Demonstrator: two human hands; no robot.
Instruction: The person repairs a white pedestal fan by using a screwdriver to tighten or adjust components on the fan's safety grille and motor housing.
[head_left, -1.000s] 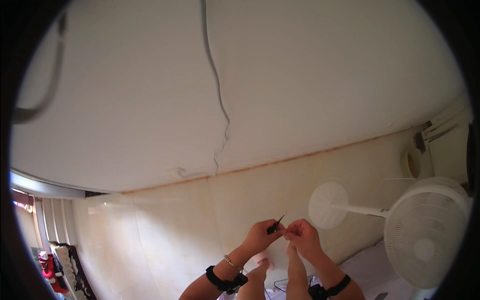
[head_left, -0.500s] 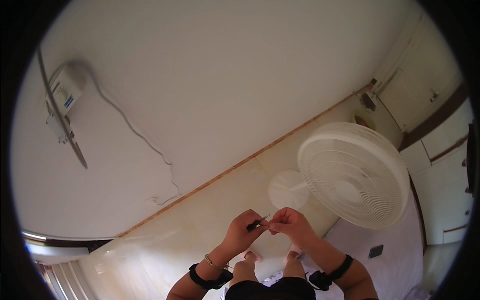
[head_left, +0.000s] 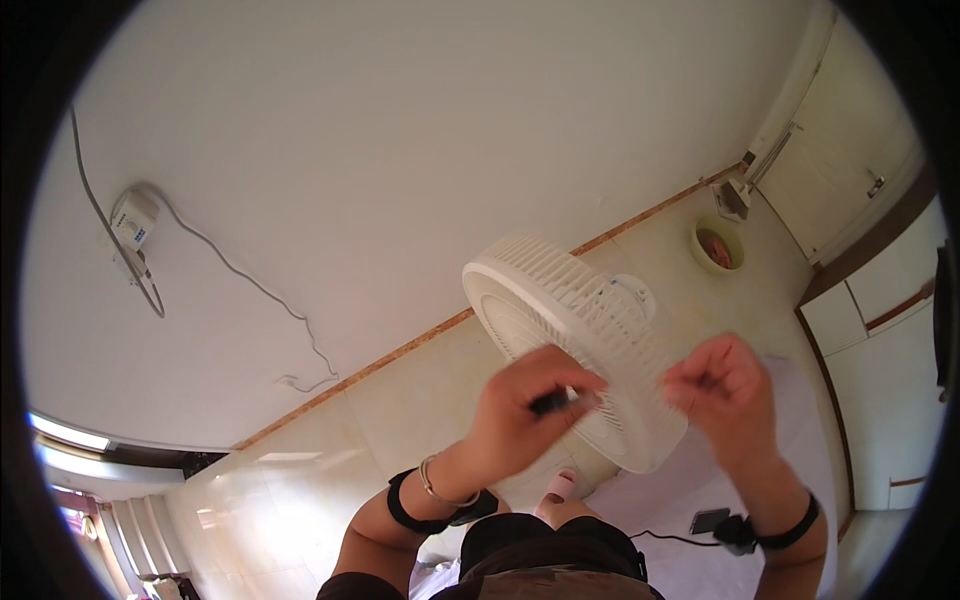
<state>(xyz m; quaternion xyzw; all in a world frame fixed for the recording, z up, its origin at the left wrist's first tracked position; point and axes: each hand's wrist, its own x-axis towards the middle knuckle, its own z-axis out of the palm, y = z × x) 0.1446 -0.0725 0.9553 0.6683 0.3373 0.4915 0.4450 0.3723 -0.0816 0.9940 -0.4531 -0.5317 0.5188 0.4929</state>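
Observation:
A white fan (head_left: 545,297) stands before me, its round grille seen edge-on and its rear housing towards the right. My left hand (head_left: 520,410) is closed round a small black-handled tool (head_left: 548,403) with a pale, blurred tip, just in front of the grille's near side. To the right of the grille my right hand (head_left: 722,400) is raised, with thumb and fingers pinched together. Motion blurs those fingertips, and what they hold, if anything, cannot be made out. Both hands and the grille hide the fan's stand and base.
A white power strip or socket box (head_left: 135,218) with grey cables hangs on the wall at left. A pale green basin (head_left: 718,245) sits on the floor at far right. A dark phone-like slab (head_left: 709,521) lies on the pale sheet (head_left: 640,500), beside white cabinets (head_left: 870,390).
My hands were together low in the middle; now they are apart and higher, further right. The fan's head shows side-on, further left, instead of its front, and the basin is now uncovered.

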